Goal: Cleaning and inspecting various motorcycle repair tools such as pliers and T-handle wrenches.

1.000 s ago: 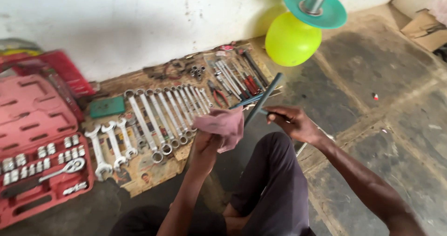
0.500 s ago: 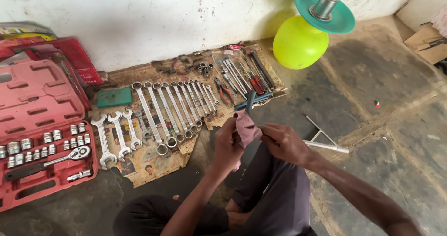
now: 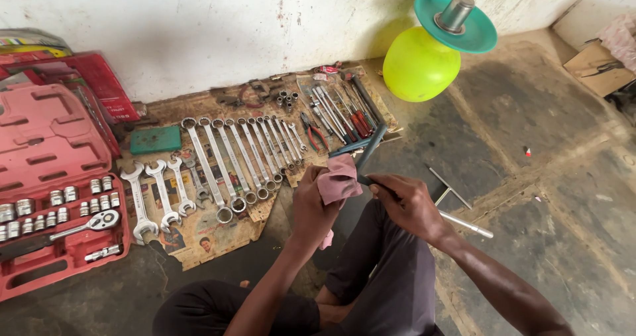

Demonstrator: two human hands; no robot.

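My left hand point(image 3: 311, 207) grips a pink rag point(image 3: 339, 179), wrapped around the lower part of a dark metal bar point(image 3: 370, 150). My right hand point(image 3: 409, 205) holds the near end of that bar, which points away toward the tools on the floor. Both hands are above my knees, just in front of a row of shiny combination wrenches point(image 3: 242, 157) laid side by side on a sheet of cardboard point(image 3: 212, 233).
An open red socket case point(image 3: 56, 207) with sockets and a ratchet lies at the left. Pliers and screwdrivers point(image 3: 334, 114) lie near the wall. A yellow-green round vessel with a teal lid point(image 3: 430, 51) stands at the right. A metal T-shaped rod point(image 3: 457, 207) lies by my right arm.
The hands with the rag and the bar have come lower and nearer to me. The rag has slid down the bar toward my right hand, and the view has shifted slightly.
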